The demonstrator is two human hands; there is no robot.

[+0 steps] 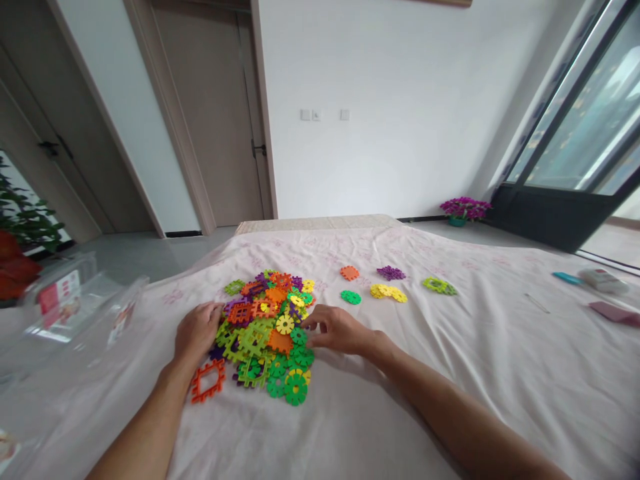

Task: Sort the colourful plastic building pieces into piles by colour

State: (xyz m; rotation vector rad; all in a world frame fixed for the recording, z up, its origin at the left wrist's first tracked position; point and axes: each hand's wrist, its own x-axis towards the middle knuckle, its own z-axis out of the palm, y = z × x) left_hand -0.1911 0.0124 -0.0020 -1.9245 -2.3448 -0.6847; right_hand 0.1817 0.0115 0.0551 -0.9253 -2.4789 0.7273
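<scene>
A mixed pile of plastic interlocking pieces lies in front of me: green and yellow notched discs, orange and purple pieces and lime square frames. My left hand rests against the pile's left side, its fingers loosely bent and their tips partly hidden. At the right side, my right hand touches the edge of the heap, thumb and fingers apart, with no piece visible between them. Near my left wrist lies an orange square frame. Beyond my right hand are small groups: an orange piece, green discs, yellow discs, purple pieces and lime frames.
A pale patterned cloth covers the surface, with wrinkles. Clear plastic packaging stands at the left. On the far right lie a white pack, a blue item and a pink item. A thin pin-like object lies nearer.
</scene>
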